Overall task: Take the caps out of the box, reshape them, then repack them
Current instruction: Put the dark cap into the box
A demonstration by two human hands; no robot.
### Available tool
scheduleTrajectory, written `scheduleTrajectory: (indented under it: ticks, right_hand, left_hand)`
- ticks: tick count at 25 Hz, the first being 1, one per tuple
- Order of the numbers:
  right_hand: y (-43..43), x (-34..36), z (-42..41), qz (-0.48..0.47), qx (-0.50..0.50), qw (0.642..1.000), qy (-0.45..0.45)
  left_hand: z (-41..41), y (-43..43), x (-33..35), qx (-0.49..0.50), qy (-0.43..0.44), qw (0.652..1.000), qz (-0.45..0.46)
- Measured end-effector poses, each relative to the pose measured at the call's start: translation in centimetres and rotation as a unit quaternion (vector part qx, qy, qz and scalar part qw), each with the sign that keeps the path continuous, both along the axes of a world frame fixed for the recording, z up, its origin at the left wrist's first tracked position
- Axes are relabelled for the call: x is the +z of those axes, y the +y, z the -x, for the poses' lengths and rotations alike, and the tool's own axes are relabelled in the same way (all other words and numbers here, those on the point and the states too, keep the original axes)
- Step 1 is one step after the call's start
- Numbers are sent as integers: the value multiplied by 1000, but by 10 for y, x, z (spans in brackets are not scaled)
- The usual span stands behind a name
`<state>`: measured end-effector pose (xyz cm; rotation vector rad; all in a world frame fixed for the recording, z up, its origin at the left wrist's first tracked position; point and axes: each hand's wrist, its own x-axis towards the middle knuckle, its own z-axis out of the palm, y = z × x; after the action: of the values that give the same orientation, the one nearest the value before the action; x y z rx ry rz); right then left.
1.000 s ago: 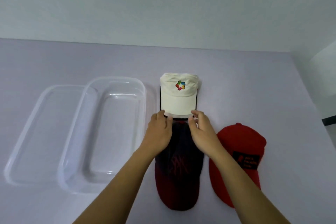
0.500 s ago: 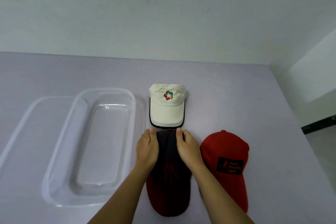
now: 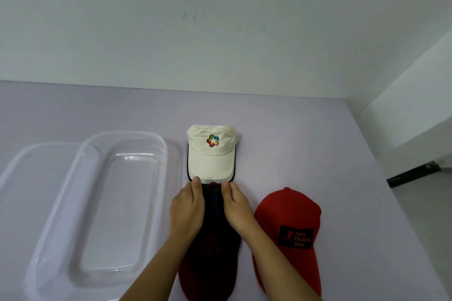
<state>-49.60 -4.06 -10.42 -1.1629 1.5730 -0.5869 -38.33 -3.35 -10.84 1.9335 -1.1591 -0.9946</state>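
Nearest to me, both forearms reached out over the dark cap (image 3: 210, 252), which lay flat on the counter (image 3: 305, 129) with its red brim toward the person. The left hand (image 3: 187, 205) and the right hand (image 3: 238, 205) rested on either side of its crown, fingers curled down onto the cloth. Each grip looked closed on the dark cap's far edge, though how firmly I could not tell from where I stood.

A second before, those same fingers had been up at the brim of the white cap (image 3: 211, 154); they had since drawn back onto the dark one. I took that to mean the white cap was finished with and the dark one was now being pressed into shape.

Just to the right lay the red cap (image 3: 288, 232), brim toward the person, apart from the hands and untouched. Left of the hands stood the clear box (image 3: 168, 154), with nothing in it, and its lid (image 3: 14, 173) lay flat beyond it on the far left, partly under the box's rim.

Farthest off, the white cap sat just beyond the fingertips, its brim nearly touching the dark cap's crown. All three caps were out, and none was yet repacked.
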Motion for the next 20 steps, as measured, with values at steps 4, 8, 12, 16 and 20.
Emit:
scheduleTrajectory:
  ticks: [4, 8, 12, 16, 20]
  right_hand:
    - [-1, 11, 3, -25, 3, 998, -62]
    - [-5, 12, 5, -20, 12, 997, -80]
    - [-4, 1, 11, 16, -2, 996, -89]
    - [-1, 9, 16, 44, -28, 992, -113]
    - [2, 37, 13, 114, -22, 989, -93]
  left_hand:
    - [-10, -4, 2, 6, 175, 982, -72]
    - [-15, -8, 1, -20, 186, 979, -84]
    - [-23, -17, 13, -139, 174, 961, -163]
    - [-33, -31, 49, -313, 176, 898, -255]
    - [-43, -40, 74, -404, 103, 864, -281]
